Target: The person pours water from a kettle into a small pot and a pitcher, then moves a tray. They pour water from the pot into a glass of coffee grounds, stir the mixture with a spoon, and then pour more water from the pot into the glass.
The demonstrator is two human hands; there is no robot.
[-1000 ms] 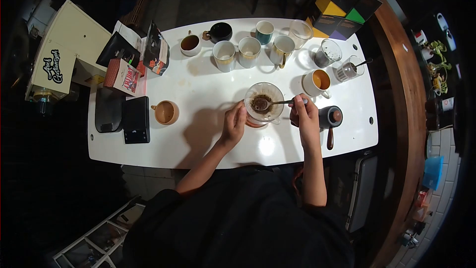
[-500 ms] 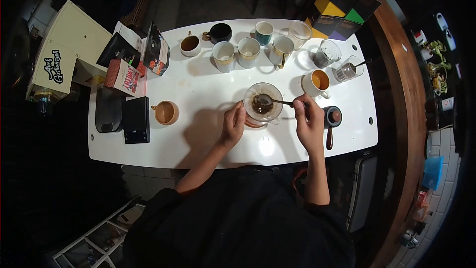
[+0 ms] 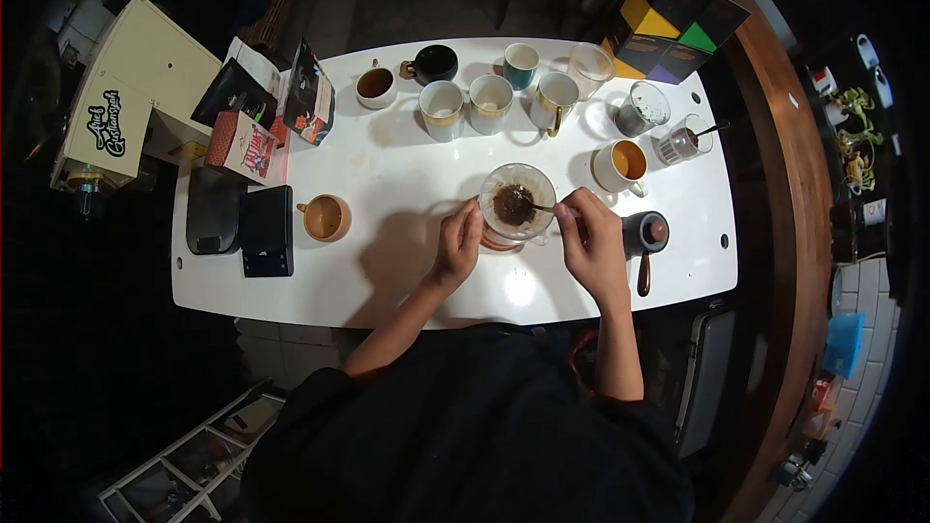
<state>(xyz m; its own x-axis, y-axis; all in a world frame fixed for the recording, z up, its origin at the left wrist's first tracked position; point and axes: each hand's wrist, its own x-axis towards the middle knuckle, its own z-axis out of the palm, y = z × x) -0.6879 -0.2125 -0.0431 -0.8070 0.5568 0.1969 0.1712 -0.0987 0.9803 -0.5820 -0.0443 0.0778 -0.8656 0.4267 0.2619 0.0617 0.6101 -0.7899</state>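
At the near middle of the table, a coffee dripper (image 3: 500,179) with a paper filter sits on a glass server (image 3: 499,241). Dark wet coffee grounds (image 3: 510,203) lie in the filter. My left hand (image 3: 459,244) is closed against the dripper's left side, thumb up. In my right hand (image 3: 594,244), closed in a pinch, is a spoon (image 3: 544,208); its bowl end is down in the grounds and mostly hidden. Just right of that hand stands a dark, round coffee grinder-like item (image 3: 647,231) with a brown knob and a wooden handle.
A cup of amber drink (image 3: 621,167) stands behind my right hand. Several mugs (image 3: 490,105) line the back, with glasses (image 3: 684,140) at the right. On the left are a tan cup (image 3: 326,219), a black scale (image 3: 266,232), coffee bags (image 3: 310,97) and a cream machine (image 3: 126,87).
My right hand has shifted left toward the dripper, and the spoon's bowl has gone from visible above the grounds to dipped into them. My left hand stays at the dripper.
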